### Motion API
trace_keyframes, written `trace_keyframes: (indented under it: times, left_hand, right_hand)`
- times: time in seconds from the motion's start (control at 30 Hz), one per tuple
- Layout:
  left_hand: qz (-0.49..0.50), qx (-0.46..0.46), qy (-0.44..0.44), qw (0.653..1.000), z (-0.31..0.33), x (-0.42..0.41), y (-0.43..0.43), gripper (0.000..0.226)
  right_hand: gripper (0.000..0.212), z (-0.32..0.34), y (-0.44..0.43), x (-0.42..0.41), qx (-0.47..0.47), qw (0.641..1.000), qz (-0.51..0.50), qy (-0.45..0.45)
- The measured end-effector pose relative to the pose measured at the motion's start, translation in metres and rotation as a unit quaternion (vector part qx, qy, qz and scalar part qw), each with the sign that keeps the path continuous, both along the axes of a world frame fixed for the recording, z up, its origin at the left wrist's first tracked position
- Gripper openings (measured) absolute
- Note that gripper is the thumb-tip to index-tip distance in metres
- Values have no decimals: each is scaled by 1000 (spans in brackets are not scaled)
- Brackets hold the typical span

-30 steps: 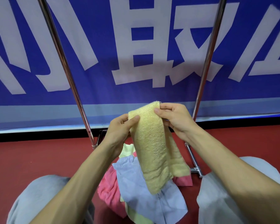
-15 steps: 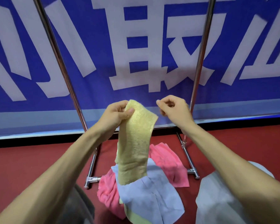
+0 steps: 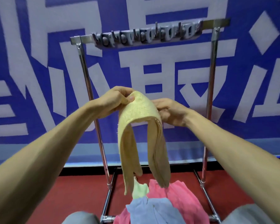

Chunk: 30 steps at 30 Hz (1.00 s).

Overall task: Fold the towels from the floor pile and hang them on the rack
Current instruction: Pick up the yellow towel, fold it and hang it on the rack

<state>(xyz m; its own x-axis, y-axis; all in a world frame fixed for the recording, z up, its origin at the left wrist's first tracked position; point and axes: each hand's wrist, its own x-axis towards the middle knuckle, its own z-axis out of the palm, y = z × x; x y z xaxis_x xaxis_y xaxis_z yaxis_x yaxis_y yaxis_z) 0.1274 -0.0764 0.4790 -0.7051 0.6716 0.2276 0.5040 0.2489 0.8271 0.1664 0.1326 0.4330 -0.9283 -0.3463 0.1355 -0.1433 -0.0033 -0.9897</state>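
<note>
Since a moment ago I've got the yellow towel [image 3: 141, 110] folded over, both left hand [image 3: 116, 101] and right hand [image 3: 170, 110] pinching its top, rack bar [image 3: 145, 37] at 12 o'clock, hanging next.

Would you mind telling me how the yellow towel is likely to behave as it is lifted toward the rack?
The yellow towel looks floppy: it sags into two hanging tails between the left hand and right hand. It is probably light, since only fingertips pinch it. Its terry surface likely keeps it from sliding off the rack.
</note>
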Motion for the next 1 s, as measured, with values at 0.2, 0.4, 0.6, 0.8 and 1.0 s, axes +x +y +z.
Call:
trace_keyframes:
  times: [0.2,0.4,0.6,0.8,1.0]
  left_hand:
    - [37,-4,16,999,42,-2,-26,24]
    - [77,8,45,996,73,-23,-57,25]
    - [84,-5,69,994,89,-63,-84,23]
    - [155,143,92,973,119,-111,-88,18]
    - [224,261,109,933,148,-160,-84,22]
  right_hand:
    - [34,37,-6,-7,25,998,41,49]
    - [35,83,-27,-30,23,993,-2,114]
    - [20,128,-57,-73,-31,986,-47,157]
    - [15,164,-95,-126,-104,971,-157,147]
    - [16,201,-112,-175,56,899,-343,266]
